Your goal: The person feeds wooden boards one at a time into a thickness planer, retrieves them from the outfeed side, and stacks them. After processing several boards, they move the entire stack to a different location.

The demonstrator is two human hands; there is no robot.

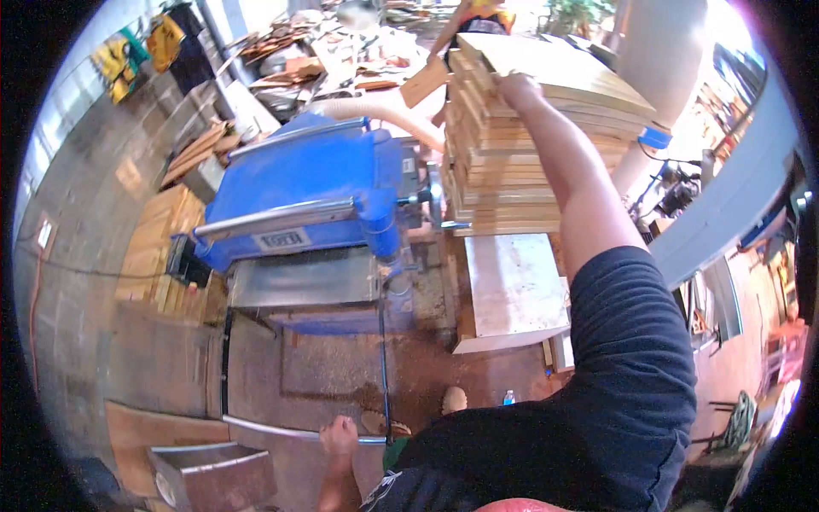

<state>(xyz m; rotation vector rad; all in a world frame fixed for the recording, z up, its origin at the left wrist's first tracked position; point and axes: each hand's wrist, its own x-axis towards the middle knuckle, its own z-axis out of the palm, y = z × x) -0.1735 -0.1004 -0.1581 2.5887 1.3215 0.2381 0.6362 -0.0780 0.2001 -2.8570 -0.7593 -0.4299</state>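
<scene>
My right hand [519, 88] reaches out to a tall stack of pale wooden boards [503, 175]. Its fingers are closed at the left edge of the top board [567, 70]. Low in front of my body, my left hand [339, 435] is curled closed, with no object visible in it. A metal bar [269, 427] of the machine's front frame passes close by that hand. Left of the stack stands a blue thickness planer [294, 179] with a steel bed [303, 280] and rollers on top.
A white-topped box [512, 286] sits below the stack. A ribbed hose [384, 115] runs behind the planer. Scrap wood [299, 64] is heaped at the back, where a person [486, 15] is partly hidden. A metal-edged box [213, 474] and a water bottle [509, 398] are on the floor.
</scene>
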